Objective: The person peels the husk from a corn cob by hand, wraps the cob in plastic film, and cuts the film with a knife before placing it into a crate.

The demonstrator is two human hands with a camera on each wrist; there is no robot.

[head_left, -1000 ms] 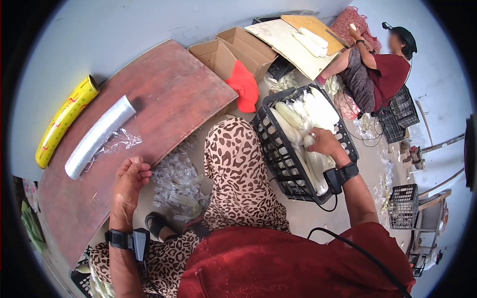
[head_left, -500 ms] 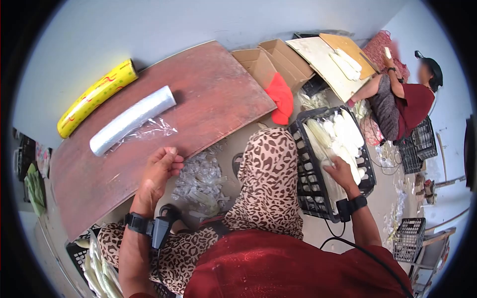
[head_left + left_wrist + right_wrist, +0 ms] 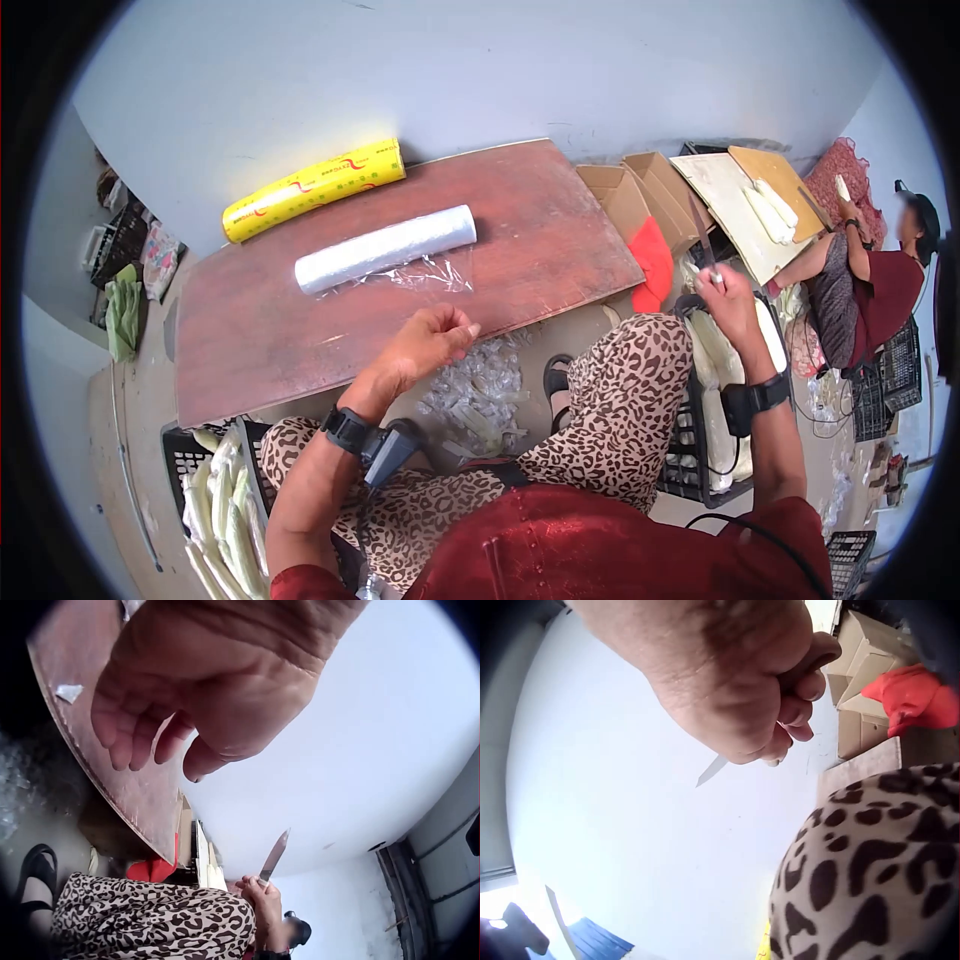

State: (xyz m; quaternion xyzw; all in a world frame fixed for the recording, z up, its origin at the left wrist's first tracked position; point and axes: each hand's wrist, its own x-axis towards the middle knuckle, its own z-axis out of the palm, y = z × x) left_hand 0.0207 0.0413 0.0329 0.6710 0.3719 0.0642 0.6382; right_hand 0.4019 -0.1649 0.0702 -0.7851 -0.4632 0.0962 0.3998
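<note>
In the head view my right hand (image 3: 730,300) grips a knife (image 3: 702,235) with its blade pointing up, above the black crate (image 3: 685,465) of long pale vegetables at my right knee. The left wrist view also shows that knife (image 3: 276,856) upright in the fist. My left hand (image 3: 425,345) hovers near the front edge of the red-brown board (image 3: 540,230), fingers loosely bent and holding nothing. Behind it on the board lies a roll of clear film (image 3: 385,248) with a loose end spread out.
A yellow wrapped roll (image 3: 315,190) lies at the board's back edge. Crumpled plastic (image 3: 475,395) covers the floor below. A second crate (image 3: 190,455) of vegetables stands at left. Cardboard boxes (image 3: 655,190), a red cloth (image 3: 652,270) and another seated person (image 3: 885,280) are at right.
My right hand has left the vegetables in the crate and risen, now with a knife in it. The view has swung left, and my left hand remains empty near the board's edge.
</note>
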